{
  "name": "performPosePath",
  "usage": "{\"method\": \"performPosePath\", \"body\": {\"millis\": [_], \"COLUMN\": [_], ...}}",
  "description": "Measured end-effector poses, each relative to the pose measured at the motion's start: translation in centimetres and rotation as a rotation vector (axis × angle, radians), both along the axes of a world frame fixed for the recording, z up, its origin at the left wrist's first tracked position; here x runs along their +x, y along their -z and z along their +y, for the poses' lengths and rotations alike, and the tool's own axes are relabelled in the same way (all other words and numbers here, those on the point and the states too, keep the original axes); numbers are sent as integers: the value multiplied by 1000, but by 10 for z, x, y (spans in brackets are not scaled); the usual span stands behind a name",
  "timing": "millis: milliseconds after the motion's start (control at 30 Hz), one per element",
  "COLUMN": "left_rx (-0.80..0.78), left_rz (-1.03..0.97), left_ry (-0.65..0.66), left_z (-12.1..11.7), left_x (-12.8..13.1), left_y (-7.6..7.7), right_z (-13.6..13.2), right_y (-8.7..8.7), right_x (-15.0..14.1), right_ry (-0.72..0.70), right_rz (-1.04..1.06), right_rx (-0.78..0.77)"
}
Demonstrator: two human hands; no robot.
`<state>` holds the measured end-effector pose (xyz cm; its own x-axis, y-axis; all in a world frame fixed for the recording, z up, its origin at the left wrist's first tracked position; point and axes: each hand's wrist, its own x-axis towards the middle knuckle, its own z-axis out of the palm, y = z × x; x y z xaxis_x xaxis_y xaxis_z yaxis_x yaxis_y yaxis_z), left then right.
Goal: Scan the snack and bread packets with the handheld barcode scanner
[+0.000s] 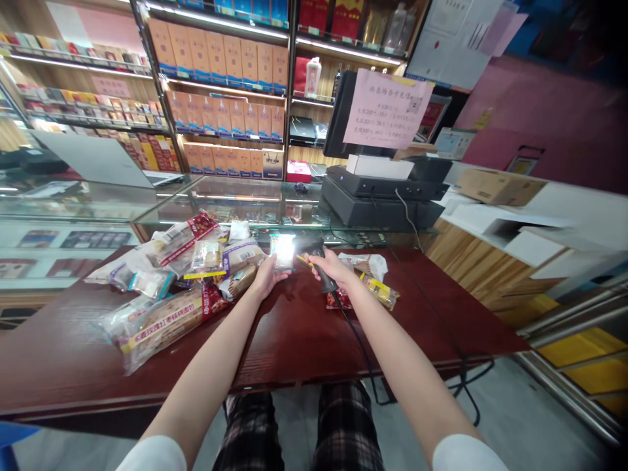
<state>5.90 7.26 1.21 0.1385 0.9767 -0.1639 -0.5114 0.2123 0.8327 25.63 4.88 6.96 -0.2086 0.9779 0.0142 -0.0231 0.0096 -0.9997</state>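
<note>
Plastic packet (283, 252), light and slippery, is held by its edge in the left hand (267, 277); black scanner (326, 277) is gripped round the handle by the right hand (334, 267).

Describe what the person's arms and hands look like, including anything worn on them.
Both forearms are bare below white short sleeves. The left hand and right hand wear no gloves, and no watch, bracelet or ring can be made out. Dark plaid trousers show below.
</note>
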Motion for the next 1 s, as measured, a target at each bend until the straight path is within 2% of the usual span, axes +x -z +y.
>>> {"method": "performPosePath", "body": {"millis": [200, 300, 367, 467, 567, 667, 733, 833, 1000], "left_rx": [-7, 125, 286, 443, 516, 515, 465, 406, 414], "left_rz": [49, 322, 682, 1281, 1556, 1649, 1681, 1713, 1719], "left_ry": [19, 8, -134, -524, -834, -1017, -1071, -1055, -1023], "left_z": [-10, -19, -24, -28, -30, -30, -29, -27, -28], "left_x": [8, 12, 8, -10, -36, -58, -66, -71, -71], "left_y": [-8, -15, -23, -38, -51, -58, -58, -53, -49], "right_z": [-3, -4, -4, -2, -1, -1, -1, -2, -4], "right_y": [-5, -6, -3, 8, 26, 43, 48, 48, 43], "right_x": [12, 24, 32, 40, 41, 40, 40, 41, 47], "right_ry": [0, -6, -27, -74, -73, -46, -26, 3, 15], "right_rz": [126, 210, 265, 330, 384, 429, 449, 483, 515], "right_rx": [-18, -41, -78, -120, -119, -110, -110, -95, -125]}}
